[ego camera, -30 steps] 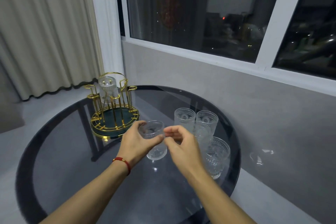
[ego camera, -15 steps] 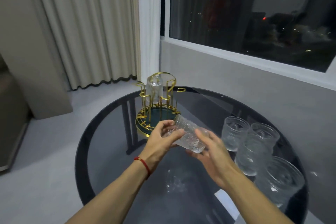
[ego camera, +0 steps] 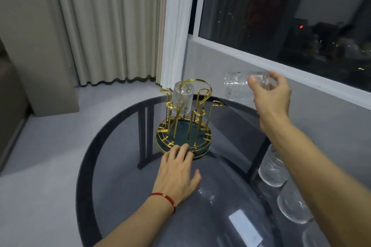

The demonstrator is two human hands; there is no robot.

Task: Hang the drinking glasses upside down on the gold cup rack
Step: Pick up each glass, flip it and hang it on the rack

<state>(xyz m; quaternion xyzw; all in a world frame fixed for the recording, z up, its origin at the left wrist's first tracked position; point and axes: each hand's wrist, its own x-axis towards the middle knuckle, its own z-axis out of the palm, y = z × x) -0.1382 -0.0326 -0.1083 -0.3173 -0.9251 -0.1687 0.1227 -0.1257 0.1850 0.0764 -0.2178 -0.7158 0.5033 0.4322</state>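
1. Right hand point(ego camera: 270, 94) grips a glass point(ego camera: 239, 88) sideways, above and right of the rack point(ego camera: 184, 124).
2. Left hand point(ego camera: 177, 172), fingers spread, empty, steadies the rack's base.
3. Invert fully; lower over a free prong.

The gold cup rack point(ego camera: 183, 124) stands upright on the dark glass tabletop point(ego camera: 120, 166), round green base, looped wire pegs rising. One textured clear glass point(ego camera: 181, 98) hangs upside down on a far peg. Another glass point(ego camera: 236, 88) lies on its side in the air, right of the rack. More glasses point(ego camera: 273, 170) stand bunched at the tabletop's right edge.
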